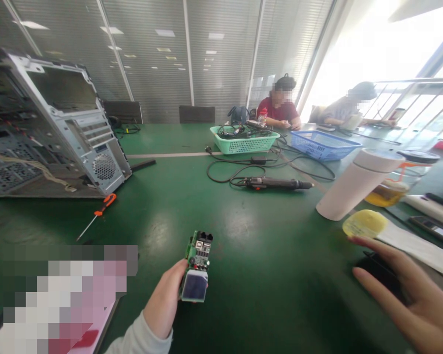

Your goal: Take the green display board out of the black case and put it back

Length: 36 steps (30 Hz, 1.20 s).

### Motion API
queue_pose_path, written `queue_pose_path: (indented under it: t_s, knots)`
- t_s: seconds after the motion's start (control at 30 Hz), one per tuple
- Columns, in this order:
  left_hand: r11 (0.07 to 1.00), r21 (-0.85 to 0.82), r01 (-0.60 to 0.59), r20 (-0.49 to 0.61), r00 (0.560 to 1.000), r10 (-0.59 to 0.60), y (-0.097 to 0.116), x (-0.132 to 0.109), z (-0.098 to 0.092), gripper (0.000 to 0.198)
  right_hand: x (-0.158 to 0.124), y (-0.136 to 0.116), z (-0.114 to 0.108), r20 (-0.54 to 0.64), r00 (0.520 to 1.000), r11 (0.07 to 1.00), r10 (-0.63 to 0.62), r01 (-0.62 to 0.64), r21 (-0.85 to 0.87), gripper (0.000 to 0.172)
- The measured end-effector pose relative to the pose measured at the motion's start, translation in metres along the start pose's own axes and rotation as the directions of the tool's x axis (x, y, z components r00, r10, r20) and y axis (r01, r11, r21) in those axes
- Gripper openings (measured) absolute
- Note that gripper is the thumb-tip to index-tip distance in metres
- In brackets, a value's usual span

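Observation:
My left hand (169, 291) is closed around a small green circuit board (198, 255) with a dark square screen facing up at its near end. Black and metal connectors line the board's far end. Over on the right, my right hand (417, 300) has thumb and forefinger spread apart. A black object (382, 275) lies behind that hand, partly covered by it; its kind is unclear. Just beyond the fingertips are a yellow round item (365, 223) and a white paper strip (413, 242).
An opened computer case (107, 167) stands left, with an orange-handled screwdriver (96, 214) before it. A corded electric screwdriver (276, 184), green basket (243, 145), blue basket (323, 147), white tumbler (354, 184) and tea jug (391, 191) occupy the table. Two people sit at the far side.

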State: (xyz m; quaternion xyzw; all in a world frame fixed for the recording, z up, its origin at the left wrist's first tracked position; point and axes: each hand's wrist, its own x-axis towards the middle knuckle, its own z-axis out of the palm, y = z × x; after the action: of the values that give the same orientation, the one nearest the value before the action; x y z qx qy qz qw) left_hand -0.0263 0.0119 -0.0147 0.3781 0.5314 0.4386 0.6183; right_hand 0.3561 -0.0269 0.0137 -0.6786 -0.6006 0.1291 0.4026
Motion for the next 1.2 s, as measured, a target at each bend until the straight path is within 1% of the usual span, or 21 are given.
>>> queue_pose_path:
  t_s: [0.03,0.07,0.1,0.13,0.17,0.2,0.3,0.37,0.43,0.53,0.6,0.67,0.77,0.83,0.87,0.93,1.0,1.03,1.1,1.13,1.2]
  knots:
    - [1.000,0.018,-0.001,0.001,1.000,0.001,-0.002,0.001,-0.003,0.031,0.001,-0.016,0.013,0.075,0.997,0.994,-0.014,0.006,0.107,0.051]
    - [0.999,0.035,-0.006,0.003,1.000,0.006,-0.003,0.001,-0.005,0.030,0.002,-0.030,0.026,0.160,0.987,0.980,-0.022,-0.010,0.201,0.049]
    - [0.999,0.052,-0.015,0.006,1.000,0.014,-0.004,0.001,-0.007,0.030,0.002,-0.044,0.040,0.200,0.979,0.955,-0.042,-0.020,0.295,0.047]
    - [0.998,0.065,-0.025,0.010,1.000,0.024,-0.004,0.001,-0.009,0.030,0.001,-0.057,0.054,0.261,0.962,0.923,-0.075,-0.031,0.383,0.045]
    - [0.996,0.082,-0.038,0.017,0.999,0.037,-0.004,0.002,-0.010,0.030,-0.001,-0.069,0.067,0.340,0.933,0.888,-0.118,-0.054,0.457,0.042]
    - [0.992,0.115,-0.059,0.027,0.998,0.056,-0.003,0.002,-0.011,0.030,-0.004,-0.080,0.079,0.380,0.911,0.848,-0.161,-0.069,0.525,0.040]
    - [0.962,0.241,-0.131,0.060,0.991,0.120,-0.005,0.002,-0.013,0.030,-0.016,-0.102,0.108,0.501,0.832,0.755,-0.236,-0.168,0.634,0.040]
    - [0.928,0.316,-0.197,0.062,0.980,0.187,-0.009,0.001,-0.014,0.030,-0.024,-0.108,0.119,0.575,0.773,0.711,-0.266,-0.245,0.658,0.040]
    - [0.887,0.373,-0.272,0.042,0.960,0.276,-0.016,-0.002,-0.014,0.030,-0.030,-0.106,0.123,0.604,0.740,0.679,-0.298,-0.280,0.678,0.041]
    - [0.814,0.468,-0.346,0.009,0.922,0.387,-0.022,-0.010,-0.011,0.030,-0.032,-0.098,0.122,0.597,0.733,0.646,-0.326,-0.288,0.707,0.043]
    - [0.789,0.503,-0.353,-0.020,0.908,0.419,-0.020,-0.017,-0.004,0.033,-0.031,-0.094,0.121,0.596,0.729,0.608,-0.337,-0.315,0.728,0.044]
    - [0.775,0.515,-0.367,-0.027,0.896,0.442,-0.014,-0.023,0.006,0.036,-0.030,-0.093,0.121,0.601,0.718,0.544,-0.352,-0.365,0.755,0.044]
    - [0.769,0.516,-0.379,-0.021,0.891,0.453,-0.001,-0.028,0.019,0.039,-0.029,-0.093,0.123,0.613,0.699,0.432,-0.369,-0.455,0.779,0.045]
    - [0.775,0.507,-0.377,-0.025,0.893,0.450,0.006,-0.028,0.024,0.040,-0.028,-0.094,0.123,0.636,0.683,0.387,-0.360,-0.511,0.767,0.044]
    - [0.782,0.495,-0.377,-0.016,0.897,0.442,0.009,-0.027,0.026,0.041,-0.027,-0.094,0.123,0.654,0.672,0.378,-0.347,-0.538,0.753,0.043]
    - [0.803,0.460,-0.379,0.041,0.912,0.407,0.013,-0.025,0.026,0.041,-0.023,-0.095,0.120,0.687,0.654,0.376,-0.317,-0.578,0.724,0.043]
    - [0.827,0.432,-0.360,0.098,0.930,0.354,0.014,-0.023,0.025,0.037,-0.019,-0.096,0.117,0.701,0.655,0.383,-0.282,-0.593,0.708,0.044]
    - [0.836,0.427,-0.344,0.109,0.938,0.330,0.015,-0.023,0.025,0.034,-0.018,-0.097,0.116,0.702,0.660,0.385,-0.266,-0.595,0.705,0.045]
    - [0.844,0.434,-0.316,0.097,0.947,0.305,0.015,-0.024,0.024,0.028,-0.016,-0.098,0.114,0.707,0.659,0.393,-0.256,-0.597,0.699,0.046]
    - [0.840,0.439,-0.318,0.085,0.946,0.314,0.015,-0.025,0.025,0.026,-0.016,-0.099,0.114,0.712,0.653,0.404,-0.258,-0.597,0.693,0.047]
    - [0.816,0.453,-0.359,0.081,0.928,0.364,0.015,-0.027,0.026,0.022,-0.017,-0.099,0.115,0.715,0.646,0.426,-0.268,-0.587,0.689,0.049]
